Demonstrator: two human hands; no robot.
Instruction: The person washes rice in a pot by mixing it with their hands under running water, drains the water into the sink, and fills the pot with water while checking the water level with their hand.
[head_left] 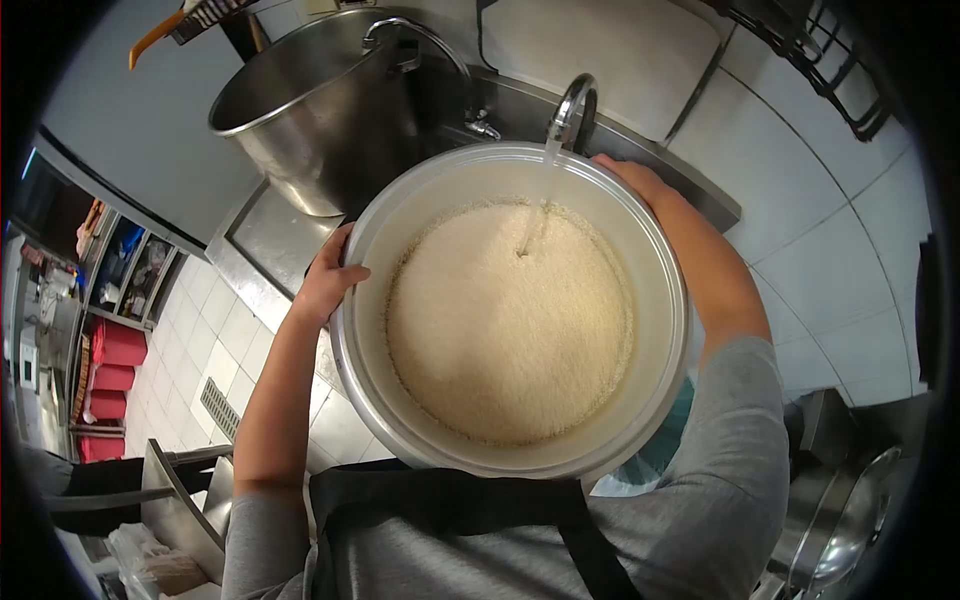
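The tub [652, 300] sits under the running tap, its near side close to the apron [420, 495]; what bears its underside is hidden. If that support is narrow, the tub could tip towards the body as water adds weight. The steel pot [330, 130] stands just beyond the left rim, so a swing that way could knock it. The rice [510, 320] covers the tub's bottom broadly; overfilling or a tilt would likely carry grains over the rim. The left hand [330, 272] is closed on the rim, thumb over the top; a wet edge might slip from it. The right hand [635, 180] lies against the far right outside; how far its fingers close, I cannot tell. The tap [575, 95] hangs over the far rim, where lifting could strike it.
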